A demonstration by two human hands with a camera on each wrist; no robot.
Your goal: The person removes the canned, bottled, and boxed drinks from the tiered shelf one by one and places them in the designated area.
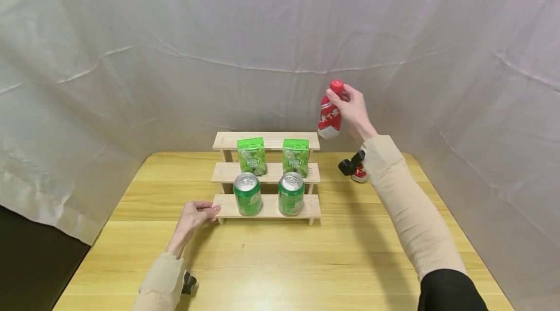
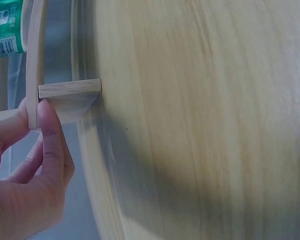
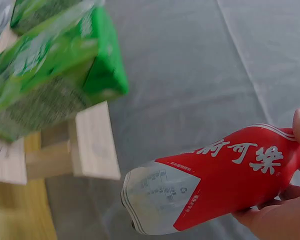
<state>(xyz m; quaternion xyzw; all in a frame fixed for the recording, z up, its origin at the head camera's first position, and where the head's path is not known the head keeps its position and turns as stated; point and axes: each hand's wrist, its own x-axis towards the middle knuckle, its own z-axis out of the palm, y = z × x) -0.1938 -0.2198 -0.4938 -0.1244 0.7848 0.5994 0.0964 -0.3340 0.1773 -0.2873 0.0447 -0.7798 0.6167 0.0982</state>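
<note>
High at the right of the head view, my right hand [image 1: 352, 107] grips a red-labelled bottle [image 1: 330, 115] by its neck, just below the red cap. The bottle hangs tilted in the air beside the top tier of a wooden three-tier shelf [image 1: 267, 140]; in the right wrist view its clear base [image 3: 157, 200] points toward the shelf. My left hand [image 1: 195, 217] pinches the left end of the lowest tier, thumb and fingers on either side of the board [image 2: 33, 75]. Two green cans [image 1: 248, 194] [image 1: 290, 194] stand on that tier. Two green drink cartons [image 1: 252, 156] [image 1: 295, 158] occupy the middle one.
Another red item [image 1: 359, 174] is on the table [image 1: 280, 262] right of the shelf, partly hidden behind my right wrist and its black camera [image 1: 351, 163]. Pale grey cloth [image 1: 245, 34] hangs behind and along the sides. The top tier bears nothing.
</note>
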